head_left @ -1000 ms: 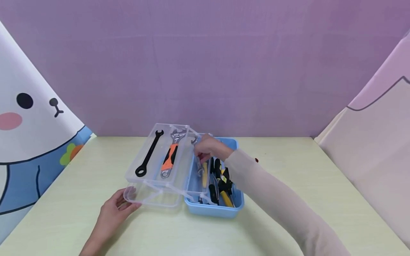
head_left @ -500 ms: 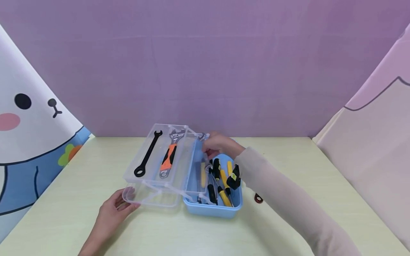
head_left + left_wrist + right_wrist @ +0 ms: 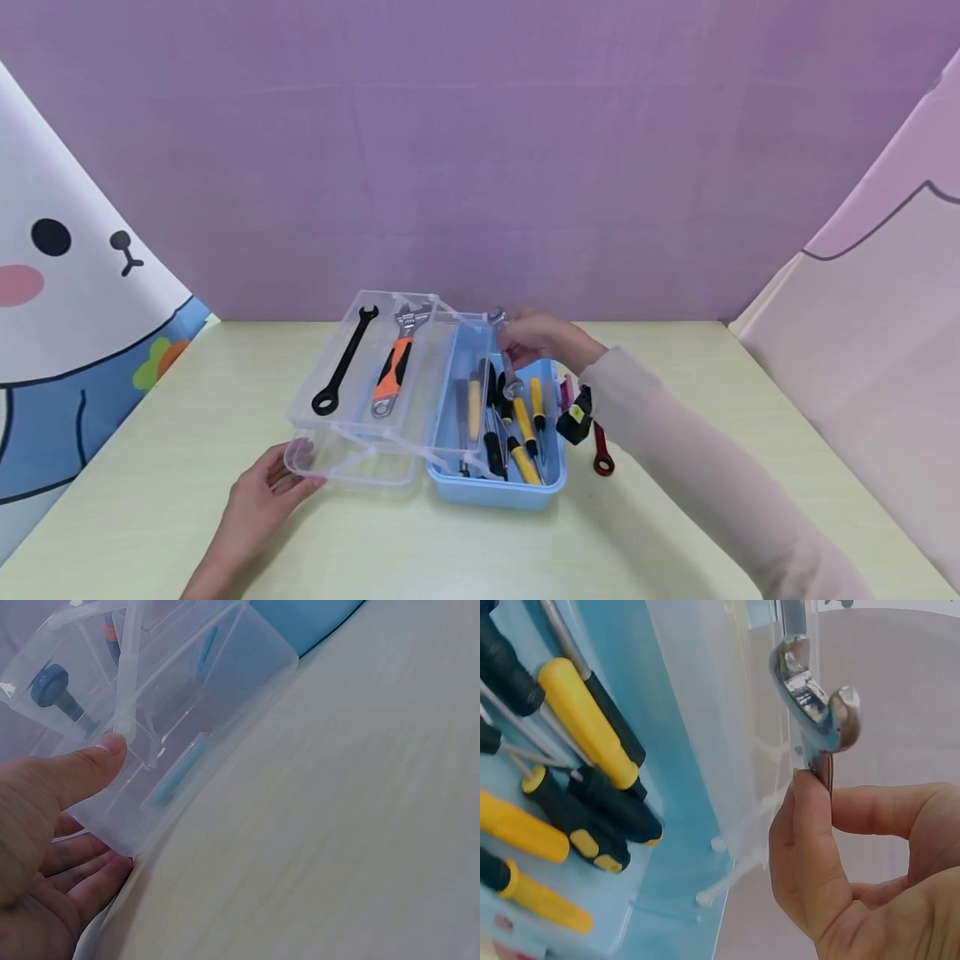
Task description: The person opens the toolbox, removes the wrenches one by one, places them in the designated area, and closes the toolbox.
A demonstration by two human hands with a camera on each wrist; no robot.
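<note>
Head view: silver wrench was pinched by right hand over blue toolbox; clear lower section was gripped by left hand. Wrench transfer seemed in hand; rim clearance was probably needed next.

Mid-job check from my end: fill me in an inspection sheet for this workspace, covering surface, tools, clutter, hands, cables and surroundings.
Surface: pale table, lit evenly enough to read.
Tools: black wrench and orange-handled adjustable wrench in the clear upper tray; yellow-and-black screwdrivers in the blue toolbox; silver wrench raised over it.
Clutter: red ring-ended tool right of the toolbox, partly hidden by the sleeve.
Hands: right hand pinches the silver wrench; left hand holds the clear lower part by its corner.
Cables: nothing seen.
Surroundings: purple backdrop, cartoon panel at left.
</note>
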